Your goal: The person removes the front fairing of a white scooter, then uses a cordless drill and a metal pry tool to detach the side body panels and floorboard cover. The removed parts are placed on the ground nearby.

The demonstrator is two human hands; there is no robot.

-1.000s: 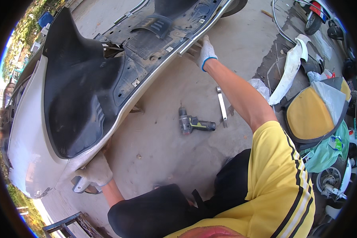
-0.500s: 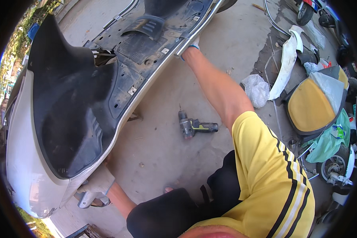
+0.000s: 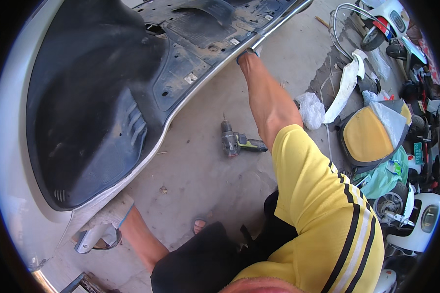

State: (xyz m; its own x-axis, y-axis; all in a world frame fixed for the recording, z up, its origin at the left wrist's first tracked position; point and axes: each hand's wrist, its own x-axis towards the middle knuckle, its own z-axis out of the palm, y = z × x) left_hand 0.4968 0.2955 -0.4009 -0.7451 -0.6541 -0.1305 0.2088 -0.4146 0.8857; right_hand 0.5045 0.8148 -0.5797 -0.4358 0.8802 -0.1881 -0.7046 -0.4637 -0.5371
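A large scooter body (image 3: 85, 102) with a grey-white outer shell and a black inner panel fills the left side. Its dusty black footboard (image 3: 195, 53) runs up to the top, bordered by a metal trim strip. Under the lower edge of the shell, my left hand (image 3: 111, 211) in a pale glove grips the body; its fingers are hidden. My right hand (image 3: 249, 52), gloved with a blue cuff, reaches beneath the trim edge of the footboard and holds it there, mostly out of sight. On the concrete between my arms lies a cordless drill (image 3: 230, 140).
To the right lie a clear plastic bag (image 3: 311, 110), a white curved panel (image 3: 344, 88), a yellow-and-grey seat (image 3: 369, 133) and a green bag (image 3: 388, 168). Parked scooters (image 3: 420, 222) line the right edge. A dark metal frame (image 3: 83, 283) stands at the lower left.
The scooter body has risen closer to me and shifted right, looking larger, with both hands still at its edge. My left hand sits slightly further left and higher.
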